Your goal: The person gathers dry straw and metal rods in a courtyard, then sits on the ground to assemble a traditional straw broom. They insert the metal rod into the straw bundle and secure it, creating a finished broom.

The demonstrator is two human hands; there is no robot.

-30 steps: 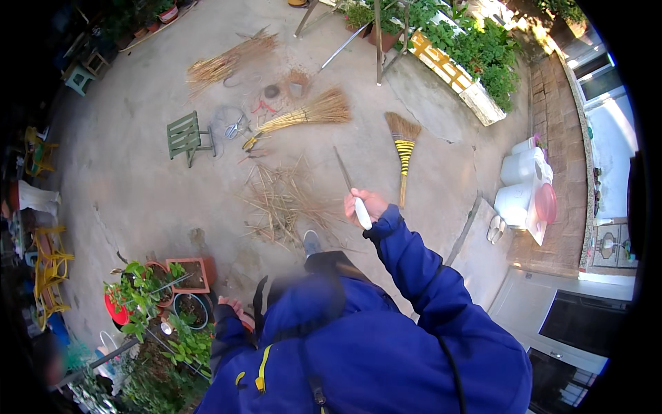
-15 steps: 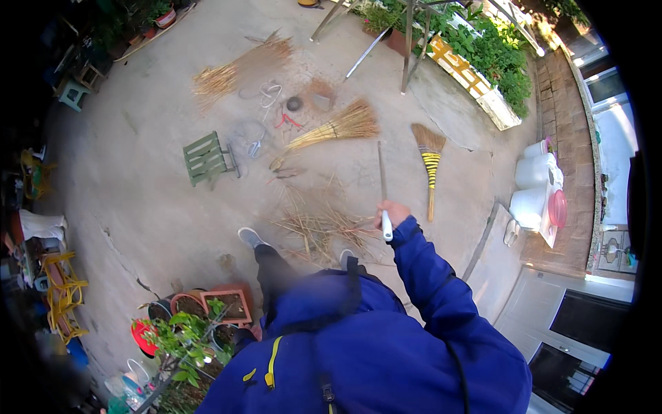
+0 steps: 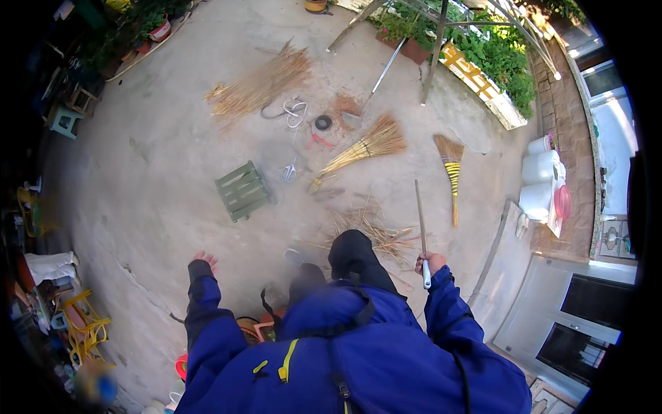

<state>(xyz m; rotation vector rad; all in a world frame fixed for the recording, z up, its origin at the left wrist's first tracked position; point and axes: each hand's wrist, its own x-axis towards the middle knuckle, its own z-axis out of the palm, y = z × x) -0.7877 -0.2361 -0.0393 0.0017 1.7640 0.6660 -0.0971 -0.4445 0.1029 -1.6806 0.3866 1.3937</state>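
Observation:
My right hand is closed round a long thin rod with a white grip, which points away from me. Out to the left, my left hand has its fingers spread and holds nothing. Loose straw stalks lie on the ground ahead of my legs. Beyond them rests a straw broom with a tied, tapered handle. To the right lies a second broom with yellow and black binding. A green slatted stool stands ahead of my left hand, with scissors beside it.
A large straw bundle lies farther off, near a white cord, a black roll and a long-handled metal tool. White buckets line the right wall. Yellow chairs stand at left; metal frame legs stand at the back.
My left hand has come into view on the left, open. One knee has risen into view. The rod stays in my right hand, and the ground things have shifted rightward in the picture.

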